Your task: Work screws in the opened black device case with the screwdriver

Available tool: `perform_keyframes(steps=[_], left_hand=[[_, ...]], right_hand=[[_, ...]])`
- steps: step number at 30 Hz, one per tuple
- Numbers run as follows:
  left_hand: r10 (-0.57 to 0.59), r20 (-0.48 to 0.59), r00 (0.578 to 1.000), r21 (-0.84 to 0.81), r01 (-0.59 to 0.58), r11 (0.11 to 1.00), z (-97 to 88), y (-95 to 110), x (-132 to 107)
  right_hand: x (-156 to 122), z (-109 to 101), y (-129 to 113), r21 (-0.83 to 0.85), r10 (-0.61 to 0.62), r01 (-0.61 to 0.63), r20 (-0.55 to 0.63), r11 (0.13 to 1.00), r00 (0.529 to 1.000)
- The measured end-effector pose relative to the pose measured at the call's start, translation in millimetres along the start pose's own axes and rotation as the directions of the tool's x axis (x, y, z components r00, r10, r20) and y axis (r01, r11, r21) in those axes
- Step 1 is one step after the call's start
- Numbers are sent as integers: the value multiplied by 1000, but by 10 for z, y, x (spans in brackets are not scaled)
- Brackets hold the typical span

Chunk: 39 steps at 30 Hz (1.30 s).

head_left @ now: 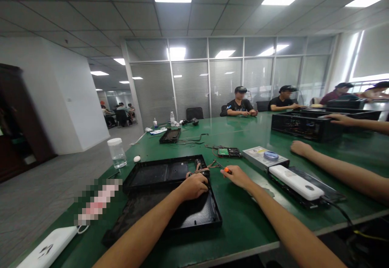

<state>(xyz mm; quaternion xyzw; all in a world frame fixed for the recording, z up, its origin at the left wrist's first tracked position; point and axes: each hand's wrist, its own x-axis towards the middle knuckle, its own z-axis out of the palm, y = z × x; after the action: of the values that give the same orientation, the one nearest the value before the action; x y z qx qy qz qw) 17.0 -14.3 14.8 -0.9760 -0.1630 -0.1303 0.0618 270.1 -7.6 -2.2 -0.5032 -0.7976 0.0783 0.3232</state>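
Observation:
A black plastic casing (pixel 209 215) lies opened out on the green table in front of me. My left hand (pixel 193 186) is over its right side with the fingers curled down. They hide whatever they grip, just below a bundle of striped ribbon cables (pixel 199 171). To the right of the casing, my right hand (pixel 238 177) is closed around the orange handle of a screwdriver (pixel 227 170). Its thin shaft appears to point up and left, beside loose wires (pixel 215 163).
A white power bank (pixel 296 182) and a metal drive (pixel 258 154) lie to the right. A green circuit board (pixel 223 152) sits beyond my hands. A plastic jar (pixel 117 153) stands left. At right, another person's arms (pixel 343 171) reach toward a black computer case (pixel 299 126).

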Motion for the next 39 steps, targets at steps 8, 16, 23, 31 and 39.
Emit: perform_keyframes(steps=[8,16,23,31,39], left_hand=[[-40,-58,998,-85,35,996,-1,86,-41],[-56,-61,997,-100,50,994,19,73,-20],[21,-25,999,-106,-24,994,29,68,7],[-17,-7,1000,-133,16,991,51,144,28],[-116,-109,987,-83,107,991,15,61,33]], right_hand=[[5,-5,-33,-14,-3,3,1,1000,1000],[10,6,-18,-11,6,-6,-14,1000,1000],[4,-5,-35,-7,11,-11,7,1000,1000],[8,5,-17,-12,17,-17,8,1000,1000],[8,10,-28,-12,11,-11,4,1000,1000]])
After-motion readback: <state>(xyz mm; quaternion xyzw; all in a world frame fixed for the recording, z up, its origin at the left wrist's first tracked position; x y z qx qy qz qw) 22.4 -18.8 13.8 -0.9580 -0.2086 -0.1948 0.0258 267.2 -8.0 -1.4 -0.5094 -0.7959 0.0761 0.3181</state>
